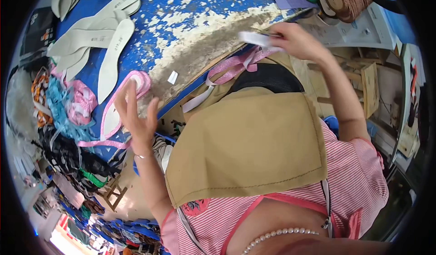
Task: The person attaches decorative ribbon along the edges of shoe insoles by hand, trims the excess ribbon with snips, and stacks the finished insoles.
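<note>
My left hand (136, 121) is over the table's near edge with its fingers spread and the thumb apart. Under and beside its fingertips lies a white insole (110, 121) edged with glittery pink binding, whose loose tail trails toward my wrist. My right hand (297, 40), raised at the table's right end, pinches a white strip (255, 38) that is blurred by motion. Below it, a glittery pink ribbon (227, 66) with white parts drapes over the table edge and my lap; whether it joins the white strip I cannot tell.
Several plain insoles (116, 57) lie on the worn blue table (152, 23), with a small white scrap (172, 77) near its edge. Bundles of blue (59, 98) and pink fabric strips hang at left. A brown stack (347, 2) stands at upper right, beside a green ring.
</note>
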`<state>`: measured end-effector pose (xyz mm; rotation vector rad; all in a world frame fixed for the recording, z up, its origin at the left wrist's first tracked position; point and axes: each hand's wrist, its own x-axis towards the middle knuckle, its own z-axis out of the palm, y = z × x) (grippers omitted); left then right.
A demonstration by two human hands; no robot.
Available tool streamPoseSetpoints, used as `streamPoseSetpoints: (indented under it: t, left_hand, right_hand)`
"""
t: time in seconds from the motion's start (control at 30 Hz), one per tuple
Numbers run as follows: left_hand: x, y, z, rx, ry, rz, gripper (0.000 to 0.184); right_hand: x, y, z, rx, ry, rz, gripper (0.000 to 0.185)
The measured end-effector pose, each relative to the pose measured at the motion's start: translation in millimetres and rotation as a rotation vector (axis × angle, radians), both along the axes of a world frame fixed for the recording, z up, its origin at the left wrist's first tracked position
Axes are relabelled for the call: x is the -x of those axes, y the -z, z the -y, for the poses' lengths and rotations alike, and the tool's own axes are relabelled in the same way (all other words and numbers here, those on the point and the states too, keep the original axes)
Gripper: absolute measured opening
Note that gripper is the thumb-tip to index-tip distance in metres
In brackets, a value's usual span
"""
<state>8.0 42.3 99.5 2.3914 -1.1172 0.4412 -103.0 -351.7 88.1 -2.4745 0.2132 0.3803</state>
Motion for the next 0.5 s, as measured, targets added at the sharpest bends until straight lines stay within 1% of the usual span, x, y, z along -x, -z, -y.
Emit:
streamPoseSetpoints:
  t: [0.03, 0.1, 0.13, 0.17, 0.2, 0.27, 0.3, 0.37, 0.43, 0.47, 0.5]
  left_hand:
    - [14, 7, -2, 0.147, -0.019, -0.082, 0.043]
    - [43, 26, 3, 0.239, 0.083, -0.314, 0.035]
    - [58, 49, 9, 0.37, 0.05, -0.437, 0.036]
    - [66, 61, 16, 0.345, 0.04, -0.603, 0.037]
    - [71, 63, 30, 0.316, 0.023, -0.769, 0.038]
    - [72, 56, 54, 0.083, 0.169, -0.801, 0.037]
    - [72, 62, 63, 0.079, 0.163, -0.802, 0.037]
    - [71, 81, 75, -0.348, 0.178, -0.437, 0.034]
    - [65, 94, 73, -0.376, 0.171, -0.414, 0.032]
    - [63, 99, 69, -0.401, 0.171, -0.4, 0.031]
    - [58, 102, 68, -0.419, 0.172, -0.383, 0.029]
  right_hand:
    - [17, 0, 25, 0.067, -0.018, -0.08, 0.014]
    - [52, -1, 61, 0.317, 0.08, -0.358, 0.01]
    - [63, 1, 69, 0.322, 0.082, -0.367, 0.01]
    - [72, 4, 74, 0.352, 0.164, -0.348, 0.011]
    - [75, 4, 76, 0.378, 0.239, -0.329, 0.014]
    - [68, 5, 37, 0.022, 0.339, -0.025, 0.02]
    - [62, 17, 19, -0.152, 0.3, 0.045, 0.026]
    - [46, 35, -17, -0.221, -0.014, 0.089, 0.026]
    - [40, 71, -40, -0.208, -0.174, 0.08, 0.026]
    - [37, 83, -45, -0.215, -0.174, 0.083, 0.026]
    - [29, 92, -46, -0.102, -0.278, 0.149, 0.026]
